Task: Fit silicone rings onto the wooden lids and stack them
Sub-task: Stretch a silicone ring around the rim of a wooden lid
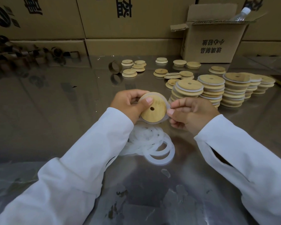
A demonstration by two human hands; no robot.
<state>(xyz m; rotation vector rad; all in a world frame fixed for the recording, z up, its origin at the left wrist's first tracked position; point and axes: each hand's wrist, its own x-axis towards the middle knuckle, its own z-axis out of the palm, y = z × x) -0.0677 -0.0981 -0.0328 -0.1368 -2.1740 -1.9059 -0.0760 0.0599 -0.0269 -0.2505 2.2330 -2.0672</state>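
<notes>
I held a lid [153, 111] up above the desk [55, 114] in my left hand [128, 104]. My thumb lay across its face and my fingers curled behind, and I kept it tilted toward me so I could see the rim all round. My right hand [191, 114] pinched the ring [162, 120] at the lid's right edge between thumb and forefinger, the other fingers curled in. The ring showed around much of the rim, and I judged I was working the last stretch into place.

The spare rings [156, 145] lay in a loose heap on the desk just below my hands, near enough to take the next one without reaching. Finished lids stood in stacks [212, 90] just beyond my right hand, so this one could go straight on top. Bare lids [161, 73] lay scattered farther back, near an open box [212, 46].
</notes>
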